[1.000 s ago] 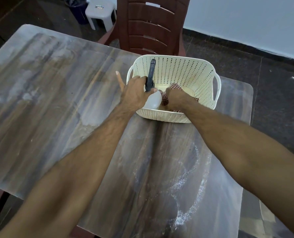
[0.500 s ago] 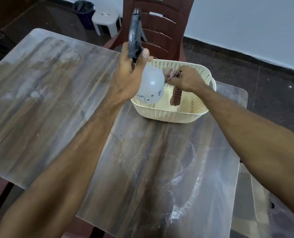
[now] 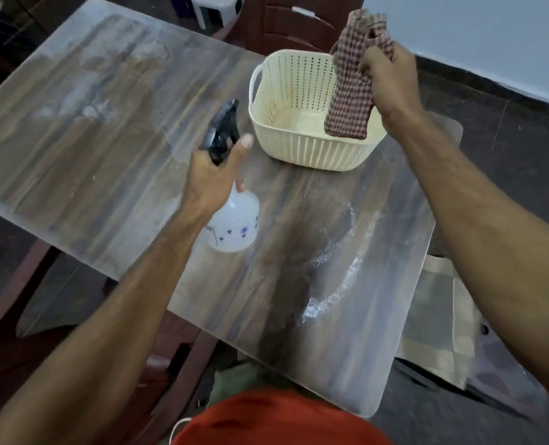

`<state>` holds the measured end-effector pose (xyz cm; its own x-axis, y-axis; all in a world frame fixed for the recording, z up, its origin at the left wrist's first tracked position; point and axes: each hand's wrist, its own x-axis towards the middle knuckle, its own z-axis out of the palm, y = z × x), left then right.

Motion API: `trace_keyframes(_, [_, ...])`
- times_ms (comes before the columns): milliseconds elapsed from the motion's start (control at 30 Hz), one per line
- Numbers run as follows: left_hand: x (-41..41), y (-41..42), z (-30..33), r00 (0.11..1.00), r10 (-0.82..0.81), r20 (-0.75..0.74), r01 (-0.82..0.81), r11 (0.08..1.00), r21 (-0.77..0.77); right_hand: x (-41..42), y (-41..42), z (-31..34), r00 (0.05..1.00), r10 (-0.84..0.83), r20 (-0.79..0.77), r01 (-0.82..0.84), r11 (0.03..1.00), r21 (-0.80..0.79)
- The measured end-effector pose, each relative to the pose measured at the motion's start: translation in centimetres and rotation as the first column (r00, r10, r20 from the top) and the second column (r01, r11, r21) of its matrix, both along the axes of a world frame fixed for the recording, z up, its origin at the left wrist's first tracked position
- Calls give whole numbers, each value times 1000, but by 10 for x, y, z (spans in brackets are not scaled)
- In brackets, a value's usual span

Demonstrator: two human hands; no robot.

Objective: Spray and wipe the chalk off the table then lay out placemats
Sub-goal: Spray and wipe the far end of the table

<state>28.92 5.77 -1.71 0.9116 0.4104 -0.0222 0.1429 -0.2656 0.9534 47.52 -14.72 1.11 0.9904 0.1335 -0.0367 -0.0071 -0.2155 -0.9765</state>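
My left hand (image 3: 214,178) grips the neck of a white spray bottle (image 3: 234,224) with a black trigger head, held over the middle of the wooden table (image 3: 90,130). Up at the right, my right hand (image 3: 390,77) holds a red-and-white checked cloth (image 3: 351,91) that hangs down over the cream plastic basket (image 3: 302,149). White chalk marks (image 3: 334,284) curl across the near right part of the tabletop. More pale chalk smears (image 3: 84,101) lie at the far left.
The basket stands at the table's far edge. A dark red chair (image 3: 286,24) is behind it, and a white stool (image 3: 215,8) stands further back. Beige placemats (image 3: 436,319) lie on a low surface beside the table's right edge.
Both hands have come out of the basket. The left hand brought the spray bottle down and towards me over the table. The right hand lifted the cloth up above the basket.
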Motion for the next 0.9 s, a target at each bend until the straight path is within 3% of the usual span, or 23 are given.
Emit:
trace_keyframes(200, [-70,1,-60,979,20,-202,-25,1000,-19,-55,-1,-15,990,111,-83,-113,994,-13])
trace_keyframes(433, [-108,-11,-99,944,62,-324,-29,994,107,-97,-6,-60,942,328,-66,-332,889,-317])
trace_keyframes(667, [-128,-20,-111,885,16,-465,96,971,218,-110,-22,-69,948,296,-119,-319,885,-338])
trace_keyframes(900, [-140,-32,-110,853,-149,-501,279,940,196,-106,-33,-61,972,229,-58,-235,914,-331])
